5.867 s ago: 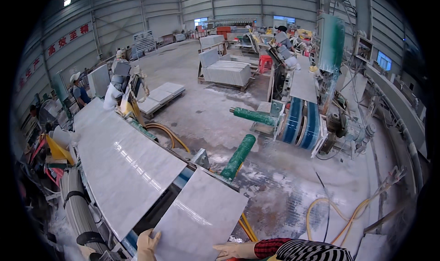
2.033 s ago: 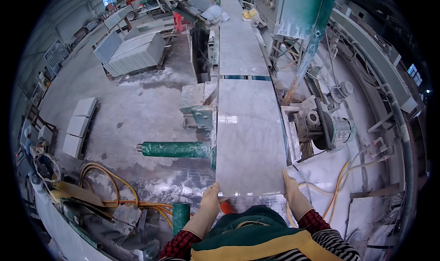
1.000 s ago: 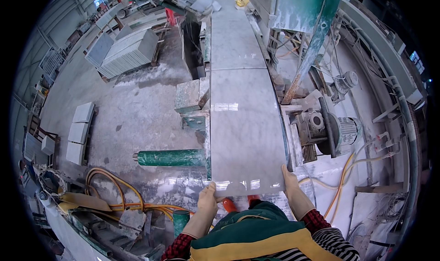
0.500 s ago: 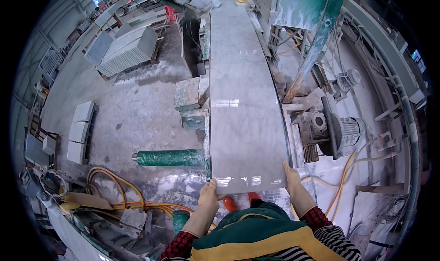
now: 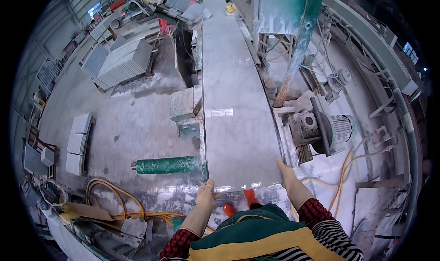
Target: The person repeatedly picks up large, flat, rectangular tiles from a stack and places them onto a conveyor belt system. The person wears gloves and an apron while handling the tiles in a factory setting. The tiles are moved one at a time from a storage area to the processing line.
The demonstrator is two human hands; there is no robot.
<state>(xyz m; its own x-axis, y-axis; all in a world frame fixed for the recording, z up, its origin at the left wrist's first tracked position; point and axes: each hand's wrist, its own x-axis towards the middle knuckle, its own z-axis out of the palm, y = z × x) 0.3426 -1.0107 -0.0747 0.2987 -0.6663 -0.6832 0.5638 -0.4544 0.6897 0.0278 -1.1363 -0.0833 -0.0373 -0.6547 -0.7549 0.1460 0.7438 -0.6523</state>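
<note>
A big, shiny grey slab (image 5: pixel 243 146) lies flat on a long machine (image 5: pixel 288 144), and its near end sticks out toward the person. The left hand (image 5: pixel 205 192) holds the slab's near left corner, with the thumb up by the edge. The right hand (image 5: pixel 288 175) holds the slab's right side, close to the near right corner. Its lower fingers are hidden, so I cannot tell how they bend. Two red boots (image 5: pixel 250 197) stand on the floor below the near edge. A green roller (image 5: pixel 167 165) pokes out to the left of the machine. A grey motor (image 5: pixel 341 129) sits to its right. Farther off on the left, a stack of slabs (image 5: pixel 123 61) leans in a row.
</note>
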